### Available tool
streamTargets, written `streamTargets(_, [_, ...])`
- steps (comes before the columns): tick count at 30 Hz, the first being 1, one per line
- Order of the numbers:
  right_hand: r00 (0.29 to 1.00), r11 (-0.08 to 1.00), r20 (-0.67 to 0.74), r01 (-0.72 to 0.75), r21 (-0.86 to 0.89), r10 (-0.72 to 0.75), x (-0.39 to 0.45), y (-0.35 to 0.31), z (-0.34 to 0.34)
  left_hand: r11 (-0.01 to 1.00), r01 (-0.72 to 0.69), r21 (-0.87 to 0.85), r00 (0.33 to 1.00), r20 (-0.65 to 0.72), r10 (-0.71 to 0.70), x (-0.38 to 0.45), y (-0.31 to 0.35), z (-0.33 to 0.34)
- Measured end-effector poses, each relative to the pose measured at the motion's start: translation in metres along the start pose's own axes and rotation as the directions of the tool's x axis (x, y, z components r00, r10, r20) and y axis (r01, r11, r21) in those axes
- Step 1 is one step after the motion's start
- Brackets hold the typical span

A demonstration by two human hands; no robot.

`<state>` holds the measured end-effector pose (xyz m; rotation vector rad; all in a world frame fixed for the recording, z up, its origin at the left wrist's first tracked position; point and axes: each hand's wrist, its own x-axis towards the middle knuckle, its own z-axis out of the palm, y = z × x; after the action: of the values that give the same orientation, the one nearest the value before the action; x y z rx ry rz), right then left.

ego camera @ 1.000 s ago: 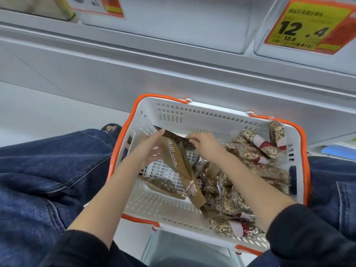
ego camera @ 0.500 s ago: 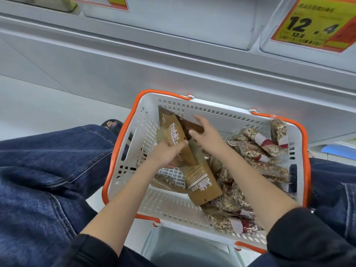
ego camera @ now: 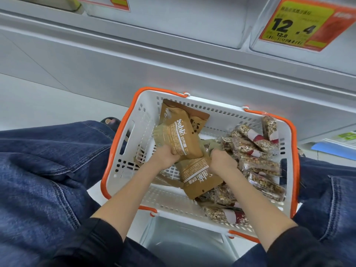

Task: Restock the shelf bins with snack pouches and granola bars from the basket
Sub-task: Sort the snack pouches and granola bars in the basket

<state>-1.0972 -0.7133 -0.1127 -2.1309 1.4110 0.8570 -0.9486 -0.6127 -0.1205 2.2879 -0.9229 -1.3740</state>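
A white basket [ego camera: 134, 157] with an orange rim rests between my knees. My left hand [ego camera: 165, 156] is shut on the lower end of a brown snack pouch [ego camera: 179, 135] that stands upright at the basket's far left. My right hand [ego camera: 221, 160] grips a second brown pouch [ego camera: 200, 176], which lies upside down and tilted in the basket's middle. Several clear-wrapped granola bars [ego camera: 256, 160] with red and white bands are heaped along the basket's right side. A flat wrapper lies on the basket floor under my left forearm.
White shelf bins [ego camera: 183, 18] hang above, with an orange and yellow price tag [ego camera: 300, 24] reading 12.4 at the upper right. A grey shelf front [ego camera: 173, 70] runs behind the basket. An empty grey bin [ego camera: 183, 245] sits below its near edge. My jeans flank both sides.
Both hands have closed on brown pouches. The left pouch has been raised upright against the basket's far wall, and the right hand has moved down onto the second pouch.
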Motion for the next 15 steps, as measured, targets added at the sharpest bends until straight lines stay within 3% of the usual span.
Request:
streamTargets(4, [0.999,0.993,-0.005,0.04,0.113,-0.04,0.001,0.01,-0.004,0.992,-0.107,-0.063,0.994,0.016,0.108,-0.011,0.007,0.004])
streamTargets(8, [0.969,0.92,-0.103,0.247,0.304,-0.226,-0.01,0.019,-0.019,0.961,-0.275,-0.026,0.96,0.038,0.276,-0.017,0.017,0.007])
streamTargets(12, [0.888,0.849,-0.26,0.445,0.285,-0.378,-0.046,0.026,-0.05,0.912,-0.388,0.132,0.922,0.06,0.384,-0.019,0.031,0.008])
streamTargets(15, [0.835,0.825,-0.194,0.544,0.155,-0.515,-0.071,0.031,-0.071,0.81,-0.551,0.2,0.825,-0.019,0.565,-0.031,0.053,0.005])
